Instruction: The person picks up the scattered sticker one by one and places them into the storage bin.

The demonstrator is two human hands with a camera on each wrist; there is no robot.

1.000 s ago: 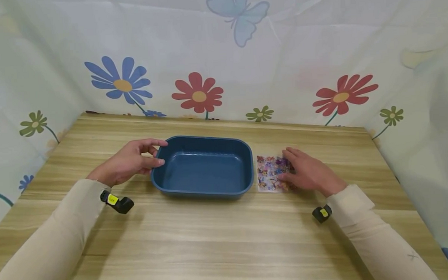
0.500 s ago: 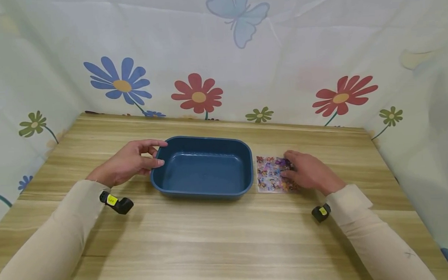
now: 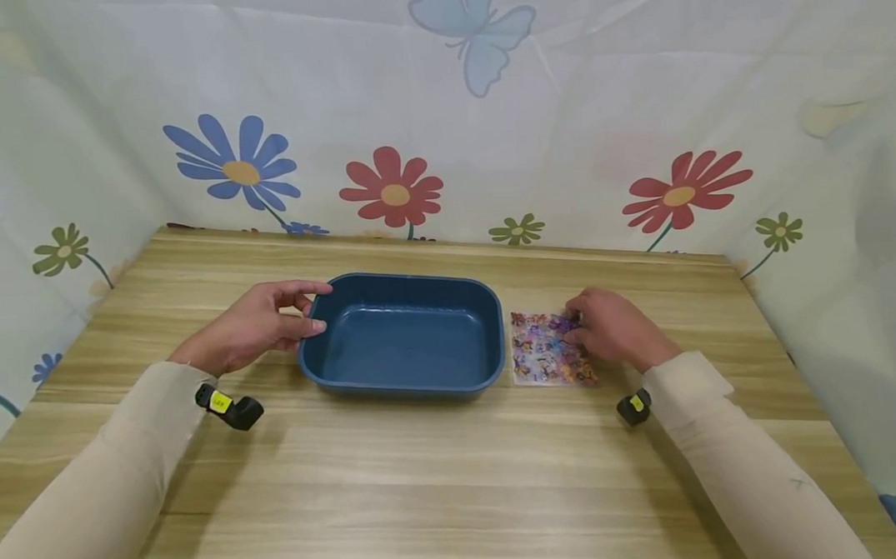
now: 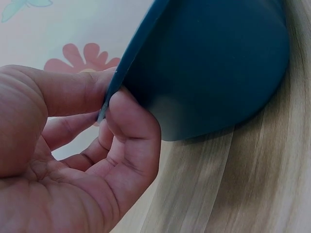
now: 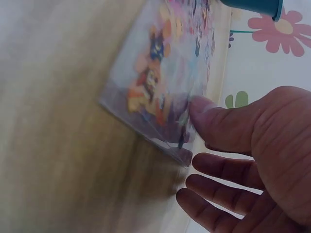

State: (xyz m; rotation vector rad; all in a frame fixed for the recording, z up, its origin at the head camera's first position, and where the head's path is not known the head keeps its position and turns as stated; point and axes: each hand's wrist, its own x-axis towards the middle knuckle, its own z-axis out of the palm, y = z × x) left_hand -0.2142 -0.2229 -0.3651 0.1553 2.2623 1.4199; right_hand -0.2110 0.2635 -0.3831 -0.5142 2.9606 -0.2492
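My left hand (image 3: 258, 325) pinches the blue basin (image 3: 406, 344); my right hand (image 3: 614, 326) thumbs the cartoon-printed sheet (image 3: 545, 360) beside it, pinch unclear. I judge this gripping; lifting would need a secured edge.

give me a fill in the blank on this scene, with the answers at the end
1. In the head view, the left hand pinches the tray near its ____ end (left or right).
2. In the head view, the sheet lies to the ____ of the tray.
3. In the right wrist view, the right hand touches the sheet with its ____.
4. The large flower straight behind the tray has ____ petals.

Missing words: left; right; thumb; red
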